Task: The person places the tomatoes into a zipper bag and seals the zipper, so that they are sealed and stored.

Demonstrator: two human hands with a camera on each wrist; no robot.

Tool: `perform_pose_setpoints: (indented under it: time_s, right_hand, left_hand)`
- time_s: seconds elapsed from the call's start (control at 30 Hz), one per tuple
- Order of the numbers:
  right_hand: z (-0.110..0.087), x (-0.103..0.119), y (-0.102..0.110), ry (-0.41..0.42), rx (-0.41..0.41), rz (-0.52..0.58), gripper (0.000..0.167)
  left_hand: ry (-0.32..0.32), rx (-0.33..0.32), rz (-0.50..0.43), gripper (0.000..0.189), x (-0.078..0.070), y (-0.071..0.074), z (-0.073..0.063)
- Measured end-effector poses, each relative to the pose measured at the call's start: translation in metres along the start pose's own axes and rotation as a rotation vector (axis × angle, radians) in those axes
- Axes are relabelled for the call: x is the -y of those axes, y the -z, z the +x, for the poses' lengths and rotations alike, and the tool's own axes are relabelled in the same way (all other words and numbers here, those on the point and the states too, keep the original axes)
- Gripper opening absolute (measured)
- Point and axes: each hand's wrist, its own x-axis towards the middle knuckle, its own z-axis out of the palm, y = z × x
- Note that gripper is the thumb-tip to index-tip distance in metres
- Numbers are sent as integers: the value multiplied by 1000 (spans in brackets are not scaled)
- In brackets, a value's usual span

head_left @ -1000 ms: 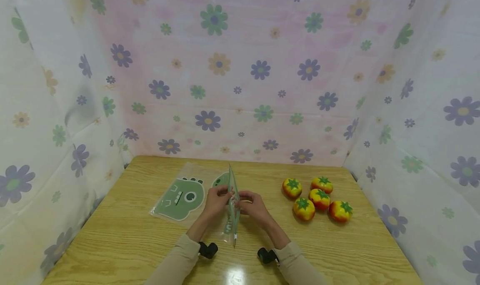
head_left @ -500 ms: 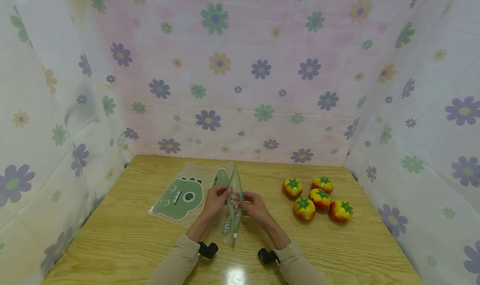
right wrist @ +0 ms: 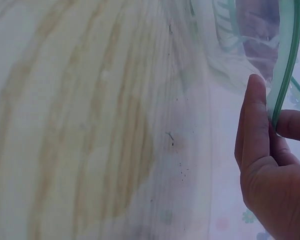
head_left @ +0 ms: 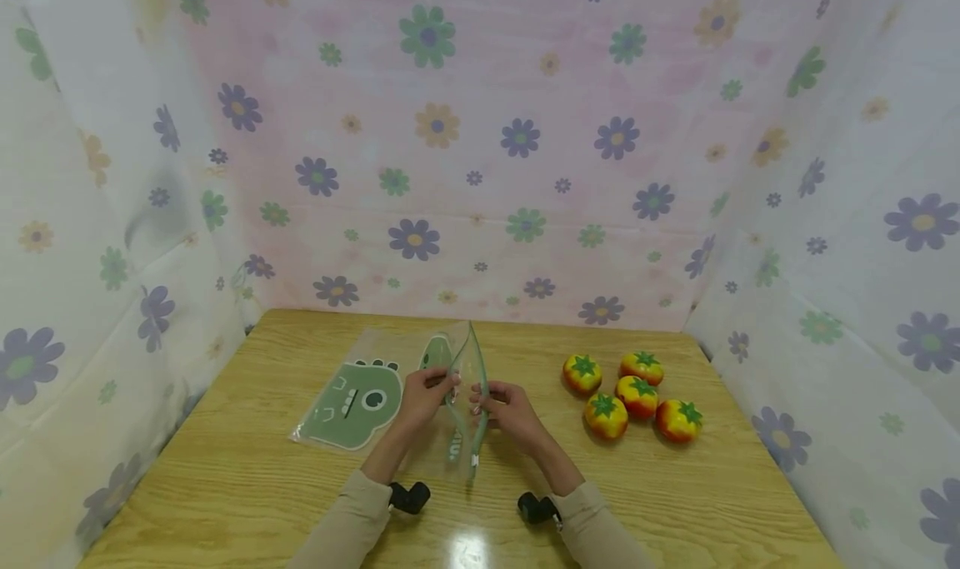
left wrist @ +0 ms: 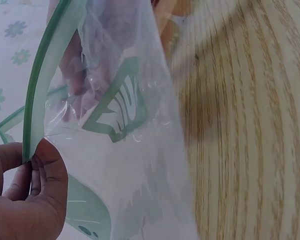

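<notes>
A clear zip bag (head_left: pixel 352 405) with a green cartoon monster print lies on its side over the table, its mouth facing right and spread apart. My left hand (head_left: pixel 423 398) pinches one green-edged lip of the mouth between thumb and fingers. Opposite it, my right hand (head_left: pixel 516 416) pinches the other lip. A white slider (head_left: pixel 474 461) sits at the near end of the zip. In the left wrist view the green zip strip (left wrist: pixel 37 75) runs into the pinch; the right wrist view has the other strip (right wrist: pixel 290 55) between thumb and fingers.
Several red-and-yellow toy fruits with green leafy tops, one of them a front fruit (head_left: pixel 606 416), stand in a cluster on the right of the wooden table (head_left: pixel 645 502). Flowered cloth (head_left: pixel 480 152) hangs behind and at both sides.
The lips of the bag's mouth have come apart, from nearly together to a wide gap. My left hand has moved slightly left, drawing the printed side along.
</notes>
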Motion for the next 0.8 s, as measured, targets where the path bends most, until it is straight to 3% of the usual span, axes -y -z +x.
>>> perform_pose_setpoints:
  time_s: [0.2,0.4,0.6,0.8]
  right_hand:
    - [0,1,1,-3,-9,-11,34]
    - [-1,-1,5,-15,-20,-13,35]
    - [-2,-3,10,-11,-25,-30,34]
    - [-2,-2,13,-23,-50,-41,33]
  left_hand:
    - [16,1,-3,37,-2,4,-1]
    - [5,-21,-76,33,-5,11,-2]
    - [-12,-31,-106,30,-8,23,-3]
    - [14,-36,-150,28,-9,36,-4]
